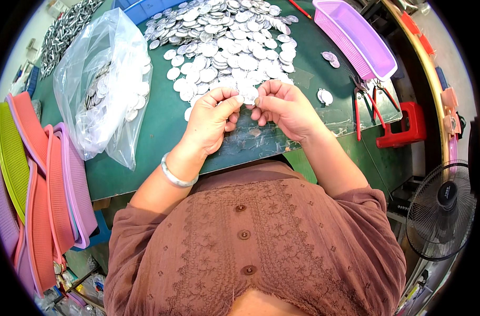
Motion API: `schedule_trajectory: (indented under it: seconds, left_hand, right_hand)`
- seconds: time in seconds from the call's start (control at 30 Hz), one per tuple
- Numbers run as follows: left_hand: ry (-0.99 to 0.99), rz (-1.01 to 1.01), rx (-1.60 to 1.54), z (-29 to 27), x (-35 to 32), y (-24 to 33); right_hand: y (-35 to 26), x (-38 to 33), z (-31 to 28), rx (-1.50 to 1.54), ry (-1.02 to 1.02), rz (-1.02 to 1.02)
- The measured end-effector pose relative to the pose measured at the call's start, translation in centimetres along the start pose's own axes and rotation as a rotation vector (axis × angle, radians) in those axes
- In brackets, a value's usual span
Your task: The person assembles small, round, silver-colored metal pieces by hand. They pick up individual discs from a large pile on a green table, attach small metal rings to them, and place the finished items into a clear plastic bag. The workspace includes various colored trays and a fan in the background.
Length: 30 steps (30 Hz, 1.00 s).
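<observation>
Between my two hands is a round silvery metal disc, held at the near edge of a big heap of similar discs. My left hand, with a pale bangle on its wrist, is closed and pinches the disc's left side between thumb and fingers. From the right, the thumb and fingertips of my right hand are closed on its other side. The fingers partly cover the disc, so its small details cannot be made out. A clear plastic bag with more discs lies left of the heap.
The green table carries a purple basket, red-handled pliers and a few loose discs on the right. Dark metal parts are piled far left. Stacked plastic baskets, a red stool and a fan flank me.
</observation>
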State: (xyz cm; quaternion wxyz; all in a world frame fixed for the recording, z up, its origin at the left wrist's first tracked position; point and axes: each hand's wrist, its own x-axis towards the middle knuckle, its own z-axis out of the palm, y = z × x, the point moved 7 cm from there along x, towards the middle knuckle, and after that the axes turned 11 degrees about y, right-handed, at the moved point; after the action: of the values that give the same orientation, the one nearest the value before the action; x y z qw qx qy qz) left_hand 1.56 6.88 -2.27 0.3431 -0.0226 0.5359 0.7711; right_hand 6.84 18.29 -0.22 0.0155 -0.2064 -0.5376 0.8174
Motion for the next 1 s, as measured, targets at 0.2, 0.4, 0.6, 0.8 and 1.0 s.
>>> schedule_trajectory:
  seconds: [0.2,0.4,0.6,0.8,1.0]
  left_hand:
    - [-0.011,-0.006,0.013,0.0,-0.1,0.1]
    - [-0.023,-0.022,0.023,0.0,-0.2,0.0]
    - [-0.039,-0.046,-0.017,0.1,-0.2,0.0]
    - [-0.093,-0.06,0.024,0.4,-0.3,-0.2]
    - [-0.069,-0.005,0.019,0.2,-0.3,0.0]
  right_hand:
    - [0.2,-0.4,-0.2,-0.111,-0.013,-0.037]
    - [0.0,-0.6,-0.5,-0.22,-0.014,-0.081]
    - [0.5,-0.5,-0.7,-0.11,-0.009,-0.026]
    - [0.8,-0.3,-0.9,-0.019,0.012,-0.01]
    - [0.1,-0.3,-1.0,-0.23,0.061,-0.198]
